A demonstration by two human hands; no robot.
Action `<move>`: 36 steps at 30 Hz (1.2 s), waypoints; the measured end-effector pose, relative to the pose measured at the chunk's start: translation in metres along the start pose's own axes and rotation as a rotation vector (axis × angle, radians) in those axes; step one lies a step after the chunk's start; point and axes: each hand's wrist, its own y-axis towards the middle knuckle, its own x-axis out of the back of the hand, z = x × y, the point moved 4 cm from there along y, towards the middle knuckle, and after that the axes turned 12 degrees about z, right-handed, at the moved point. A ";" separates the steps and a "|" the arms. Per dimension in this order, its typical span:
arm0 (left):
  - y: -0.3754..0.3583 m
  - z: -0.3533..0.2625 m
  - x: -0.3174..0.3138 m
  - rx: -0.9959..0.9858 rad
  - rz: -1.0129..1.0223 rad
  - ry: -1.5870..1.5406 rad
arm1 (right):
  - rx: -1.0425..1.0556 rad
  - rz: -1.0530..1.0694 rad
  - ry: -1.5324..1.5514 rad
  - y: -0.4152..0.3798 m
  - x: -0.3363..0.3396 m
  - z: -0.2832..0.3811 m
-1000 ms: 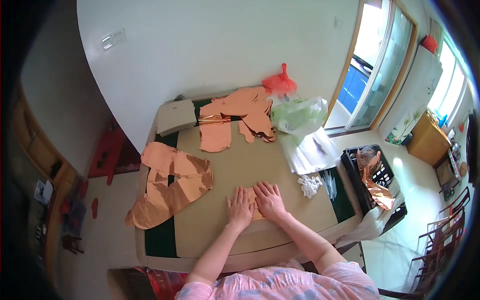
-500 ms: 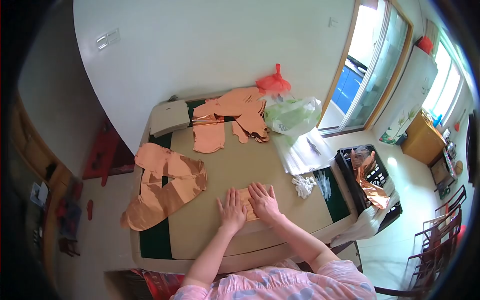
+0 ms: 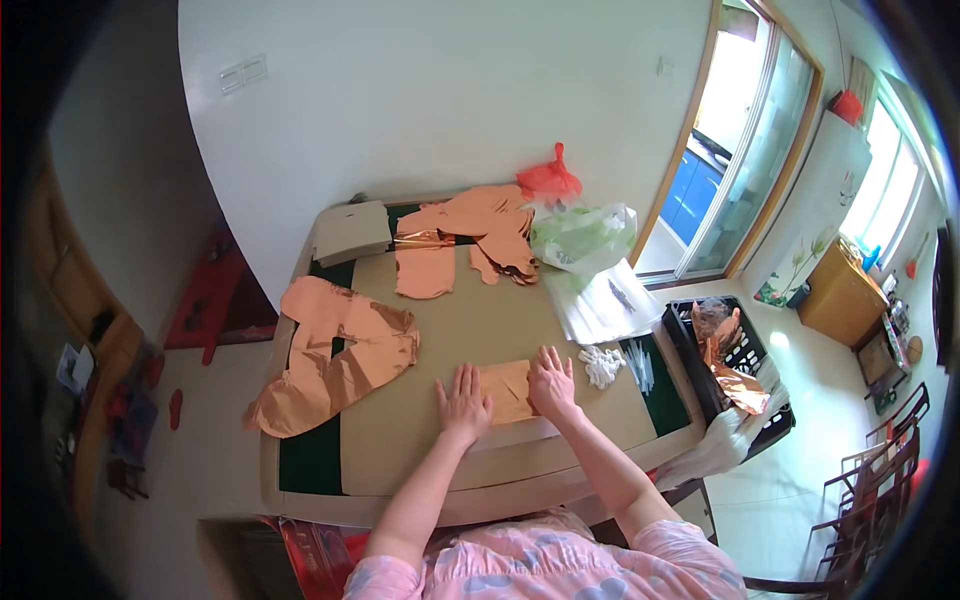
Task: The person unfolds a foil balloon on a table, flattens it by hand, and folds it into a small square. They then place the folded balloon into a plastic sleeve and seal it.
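Observation:
A small rectangular copper-coloured sheet (image 3: 508,392) lies near the front of the table, with a clear, plastic-looking strip along its lower edge. My left hand (image 3: 464,402) rests flat on its left side, fingers stretched out. At the right edge, my right hand (image 3: 552,388) has its fingers bent in and closed on the sheet's border; the fingertips are partly hidden. Just right of that hand lies a crumpled white bundle (image 3: 602,367) beside several thin clear strips (image 3: 640,366).
Large shiny copper foil pieces (image 3: 340,350) lie at the left, with a foil stack (image 3: 480,215) at the back. Grey-beige card pieces (image 3: 350,232), clear plastic sheets (image 3: 605,305), a green-white bag (image 3: 590,240) and a red bag (image 3: 550,180) surround them. A black crate (image 3: 720,350) stands right.
My right hand has moved right, from lying flat on the sheet to its right edge, and its fingers have bent in. My left hand stays flat. The whole view has shifted slightly.

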 end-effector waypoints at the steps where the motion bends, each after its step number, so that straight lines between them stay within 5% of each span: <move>1: 0.000 0.000 -0.002 0.000 0.005 0.001 | 0.027 -0.042 -0.020 -0.006 -0.001 0.004; 5: 0.002 0.001 -0.002 0.009 0.017 -0.001 | 0.387 0.101 -0.080 -0.073 -0.016 0.049; 8: 0.004 0.000 -0.005 0.013 -0.005 0.017 | 0.361 0.052 -0.120 -0.112 -0.006 0.047; 12: 0.004 0.001 -0.005 0.007 -0.006 0.048 | 0.177 -0.050 -0.225 -0.122 0.013 0.000; 21: 0.003 0.002 0.001 -0.015 -0.036 0.008 | -0.174 0.050 0.396 -0.041 0.010 -0.040; 27: 0.001 0.003 0.003 -0.022 -0.053 -0.043 | -0.424 0.310 0.746 -0.019 0.011 -0.042; 33: 0.001 0.003 0.005 0.001 0.044 -0.044 | -0.307 0.306 0.697 -0.036 0.009 -0.095; 36: 0.001 0.002 0.001 0.000 0.032 -0.041 | -0.355 0.324 0.618 -0.073 0.095 -0.119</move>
